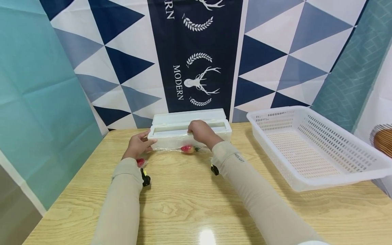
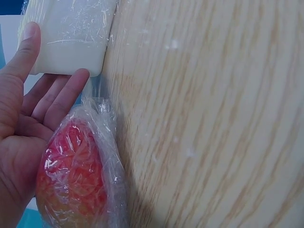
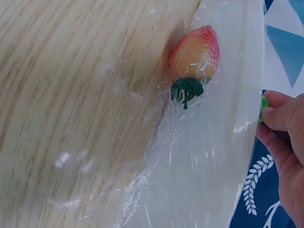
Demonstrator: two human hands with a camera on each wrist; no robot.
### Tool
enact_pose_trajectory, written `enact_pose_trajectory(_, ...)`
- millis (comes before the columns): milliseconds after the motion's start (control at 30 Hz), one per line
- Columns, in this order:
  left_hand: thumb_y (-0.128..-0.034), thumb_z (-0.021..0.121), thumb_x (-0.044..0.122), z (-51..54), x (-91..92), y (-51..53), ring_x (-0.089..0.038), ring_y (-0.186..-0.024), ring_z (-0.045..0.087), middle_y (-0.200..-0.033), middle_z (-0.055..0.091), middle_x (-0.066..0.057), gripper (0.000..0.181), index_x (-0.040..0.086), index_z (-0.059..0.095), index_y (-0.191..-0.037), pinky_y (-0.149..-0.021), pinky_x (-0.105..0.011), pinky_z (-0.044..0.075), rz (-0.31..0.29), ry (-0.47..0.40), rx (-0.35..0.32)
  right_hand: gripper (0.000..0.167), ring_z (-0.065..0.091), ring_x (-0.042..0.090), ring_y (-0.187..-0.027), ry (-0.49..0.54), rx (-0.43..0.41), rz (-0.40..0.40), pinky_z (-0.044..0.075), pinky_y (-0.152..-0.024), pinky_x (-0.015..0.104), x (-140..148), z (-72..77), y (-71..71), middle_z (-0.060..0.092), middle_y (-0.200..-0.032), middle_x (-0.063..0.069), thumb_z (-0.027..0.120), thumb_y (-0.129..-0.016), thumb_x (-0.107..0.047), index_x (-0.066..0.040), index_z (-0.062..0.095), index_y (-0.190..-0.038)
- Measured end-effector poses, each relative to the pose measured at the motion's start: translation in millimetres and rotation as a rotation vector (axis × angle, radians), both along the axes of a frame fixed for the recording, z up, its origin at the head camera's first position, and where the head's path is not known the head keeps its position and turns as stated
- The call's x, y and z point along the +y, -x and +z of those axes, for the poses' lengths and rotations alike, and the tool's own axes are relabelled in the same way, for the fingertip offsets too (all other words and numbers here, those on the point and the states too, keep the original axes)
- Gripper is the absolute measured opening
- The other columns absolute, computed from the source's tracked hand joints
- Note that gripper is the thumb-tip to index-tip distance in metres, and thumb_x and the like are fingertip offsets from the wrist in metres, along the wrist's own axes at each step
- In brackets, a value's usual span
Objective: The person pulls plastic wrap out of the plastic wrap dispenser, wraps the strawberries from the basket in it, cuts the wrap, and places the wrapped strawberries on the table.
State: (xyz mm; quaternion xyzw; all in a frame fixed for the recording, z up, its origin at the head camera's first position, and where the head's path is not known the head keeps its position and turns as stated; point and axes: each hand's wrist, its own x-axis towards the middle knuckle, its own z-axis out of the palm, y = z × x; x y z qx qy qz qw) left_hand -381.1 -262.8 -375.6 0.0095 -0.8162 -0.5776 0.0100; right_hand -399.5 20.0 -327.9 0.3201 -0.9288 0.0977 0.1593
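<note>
A long white cling film dispenser [image 1: 171, 141], lid [image 1: 186, 117] raised behind it, stands at the back of the table. My left hand [image 1: 136, 145] grips its left end, the thumb [image 2: 29, 45] on the front face and the fingers against the end. At the top edge, right of its middle, my right hand [image 1: 200, 132] pinches a small green slider [image 3: 263, 109]. Clear film [image 3: 156, 152] hangs down the front onto the table. A red-and-yellow strawberry-like fruit [image 3: 197, 52] with green leaves lies against the dispenser by the film. Beside my left hand sits a film-wrapped red fruit [image 2: 73, 171].
To the right stands a large white perforated basket [image 1: 294, 146]. Past its far right side, a brown round item [image 1: 382, 139] is partly visible. A patterned cloth [image 1: 128, 68] hangs right behind the dispenser. The wooden table [image 1: 183, 204] stretches toward me beneath my forearms.
</note>
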Motion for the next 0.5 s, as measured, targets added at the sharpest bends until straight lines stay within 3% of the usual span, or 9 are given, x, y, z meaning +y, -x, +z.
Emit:
enact_pose_trajectory(167, -0.0870, 0.074, 0.027, -1.3, 0.1, 4.6, -0.022, -0.098, 0.067, -0.141, 0.050, -0.018, 0.074, 0.023, 0.036, -0.151, -0.086, -0.041, 0.054, -0.009, 0.001, 0.004, 0.024, 0.067, 0.024, -0.097, 0.010, 0.007, -0.001, 0.052, -0.090, 0.034, 6.0, -0.5, 1.3, 0.073, -0.098, 0.009, 0.062, -0.084, 0.013, -0.004, 0.077, -0.093)
enact_pose_trajectory(500, -0.0871, 0.074, 0.027, -1.7, -2.8, 2.0, -0.024, -0.100, 0.067, -0.142, 0.049, -0.020, 0.076, 0.022, 0.035, -0.152, -0.087, -0.042, 0.054, -0.008, 0.005, 0.003, 0.026, 0.067, 0.024, -0.098, 0.020, -0.012, -0.025, 0.052, -0.090, 0.034, 17.0, -1.8, -0.4, 0.073, -0.100, 0.009, 0.062, -0.084, 0.013, -0.004, 0.078, -0.097)
